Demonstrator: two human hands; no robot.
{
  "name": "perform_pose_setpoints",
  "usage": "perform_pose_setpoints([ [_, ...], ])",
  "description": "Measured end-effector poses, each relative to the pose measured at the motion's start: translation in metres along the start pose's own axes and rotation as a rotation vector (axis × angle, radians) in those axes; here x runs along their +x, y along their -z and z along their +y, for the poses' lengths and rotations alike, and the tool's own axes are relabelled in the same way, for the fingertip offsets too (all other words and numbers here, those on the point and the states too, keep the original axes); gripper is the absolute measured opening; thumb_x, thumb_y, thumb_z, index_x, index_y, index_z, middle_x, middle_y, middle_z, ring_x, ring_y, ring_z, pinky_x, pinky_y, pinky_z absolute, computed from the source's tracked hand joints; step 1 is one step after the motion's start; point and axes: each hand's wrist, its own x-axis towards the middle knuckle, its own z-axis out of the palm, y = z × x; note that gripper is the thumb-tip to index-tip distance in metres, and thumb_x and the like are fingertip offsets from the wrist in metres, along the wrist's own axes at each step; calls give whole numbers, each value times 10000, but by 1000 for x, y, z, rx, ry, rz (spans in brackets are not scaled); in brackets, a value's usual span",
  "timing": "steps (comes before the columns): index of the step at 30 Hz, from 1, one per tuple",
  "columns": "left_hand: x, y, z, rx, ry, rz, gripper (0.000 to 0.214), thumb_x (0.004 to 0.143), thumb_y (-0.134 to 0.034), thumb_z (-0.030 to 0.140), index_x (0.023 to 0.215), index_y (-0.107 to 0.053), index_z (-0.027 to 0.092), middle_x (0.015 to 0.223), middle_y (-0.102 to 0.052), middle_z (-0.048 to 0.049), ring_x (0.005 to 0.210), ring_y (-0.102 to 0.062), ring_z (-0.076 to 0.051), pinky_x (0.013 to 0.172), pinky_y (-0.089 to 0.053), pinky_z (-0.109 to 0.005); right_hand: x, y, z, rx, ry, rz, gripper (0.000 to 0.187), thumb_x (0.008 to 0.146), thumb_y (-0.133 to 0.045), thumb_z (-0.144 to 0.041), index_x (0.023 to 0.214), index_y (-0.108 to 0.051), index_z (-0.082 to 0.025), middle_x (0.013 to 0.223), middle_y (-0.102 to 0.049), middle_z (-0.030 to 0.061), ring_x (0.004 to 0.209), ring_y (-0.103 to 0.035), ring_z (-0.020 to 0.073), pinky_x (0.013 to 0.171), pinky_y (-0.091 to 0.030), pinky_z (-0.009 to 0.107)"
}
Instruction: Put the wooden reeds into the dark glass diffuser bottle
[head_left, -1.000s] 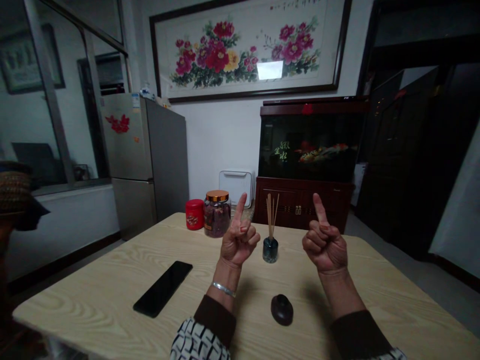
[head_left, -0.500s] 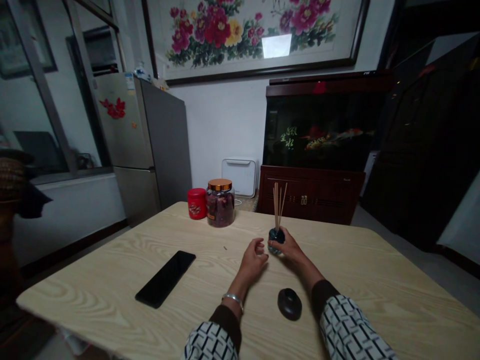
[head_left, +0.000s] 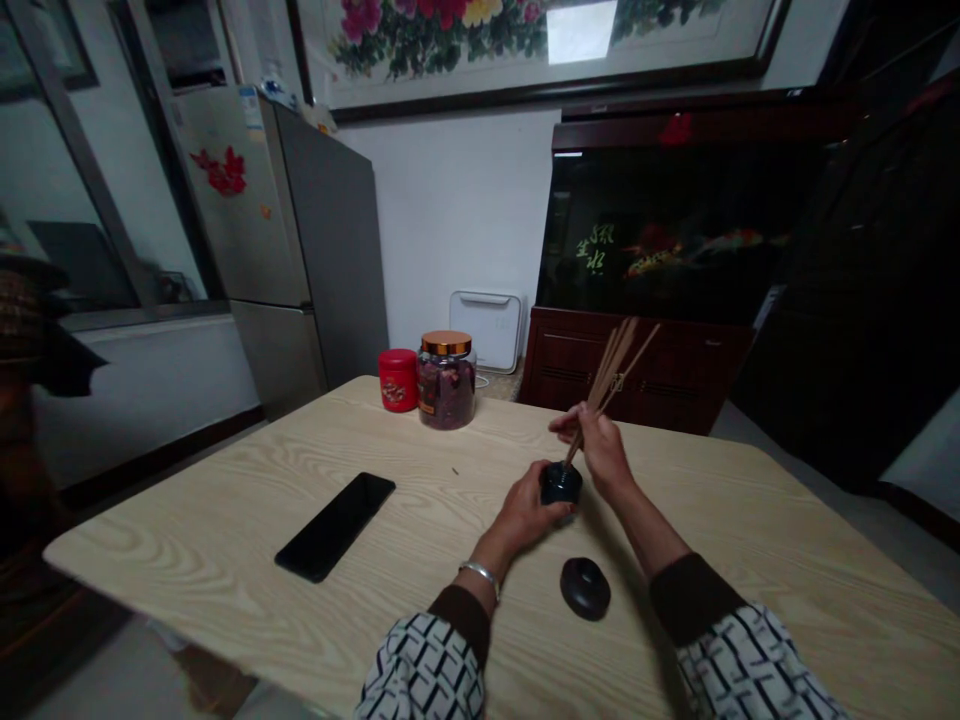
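Note:
My left hand (head_left: 525, 517) grips a small dark glass diffuser bottle (head_left: 561, 485) from the near side, on the light wood table (head_left: 187, 530). My right hand (head_left: 604, 450) is shut on a bunch of thin wooden reed sticks (head_left: 619, 368) just above the bottle. The sticks lean up and to the right. Their lower ends reach the bottle's mouth, and I cannot tell whether they are inside it. A dark oval stone-like object (head_left: 585, 588) lies on the table nearer me, untouched.
A black phone (head_left: 335, 527) lies face up to the left. Behind it stand a red tin (head_left: 398, 380) and a glass jar (head_left: 447, 382) with a copper lid. Beyond the table are a fridge (head_left: 300, 250), a white appliance (head_left: 487, 328) and a fish tank (head_left: 675, 220).
My left hand has closed on the bottle. My right hand has moved from the bottle up onto the sticks, which now tilt right instead of standing upright. The view has tipped slightly downward.

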Motion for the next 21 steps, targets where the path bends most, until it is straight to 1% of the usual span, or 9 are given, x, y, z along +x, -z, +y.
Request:
perform_pose_setpoints([
  [2,0,1,-2,0,3,4,662,705,-801,301,1289,-507,204,1158,-656,-67,1050,-608,-223,929,-467,-329,16,23,-28,-10,98,141,495,886,-422,-703,882,-543,-223,675,-627,2,575,-608,151,615,-514,295],
  [3,-1,2,-3,-1,6,5,670,700,-805,303,1291,-505,203,1159,-656,-70,1052,-609,-223,930,-466,-328,21,40,-38,-127,123,193,471,912,-388,-677,903,-535,-229,643,-594,-13,531,-575,144,567,-482,278],
  [5,-1,3,-4,-5,5,3,667,699,-806,302,1287,-508,200,1152,-658,-71,1048,-611,-220,926,-467,-325,20,79,-43,-571,73,201,393,956,-367,-564,888,-553,-225,661,-598,13,566,-573,161,569,-443,281],
  [8,-2,4,-2,6,13,0,669,689,-808,297,1282,-515,196,1137,-660,-72,1028,-615,-219,918,-474,-328,-13,130,-16,-1314,-223,-51,272,947,-413,-416,875,-581,-215,846,-675,101,784,-643,255,675,-437,356],
  [11,-3,5,0,23,11,-2,702,675,-818,307,1302,-521,200,1176,-649,-83,1055,-605,-232,949,-468,-351,-64,155,26,-1540,-365,-290,314,976,-332,-386,960,-587,-205,996,-681,133,890,-654,284,728,-436,386],
  [13,-3,6,-1,26,-10,-4,707,676,-820,316,1311,-531,203,1224,-631,-95,1097,-589,-245,982,-455,-368,-90,158,41,-1584,-339,-332,341,987,-311,-381,1033,-594,-195,1045,-662,145,931,-646,284,736,-442,382],
  [16,-2,6,-2,29,-19,-2,691,675,-823,334,1297,-553,198,1241,-621,-102,1121,-576,-257,999,-446,-381,-106,148,34,-1600,-203,-338,378,969,-372,-437,1080,-635,-189,1114,-636,170,1043,-602,333,791,-454,421],
  [19,-2,6,-2,36,-6,0,682,665,-830,345,1274,-567,190,1212,-631,-97,1109,-577,-259,989,-447,-379,-110,121,5,-1381,-110,-411,439,920,-460,-538,1189,-636,-240,1232,-606,152,1121,-575,339,881,-461,447],
  [21,-2,6,-1,34,-10,1,680,660,-834,348,1266,-570,188,1190,-639,-89,1084,-586,-251,971,-453,-366,-115,95,-12,-1140,-105,-593,525,860,-557,-561,1326,-561,-318,1331,-570,104,1160,-575,308,930,-465,419],
])
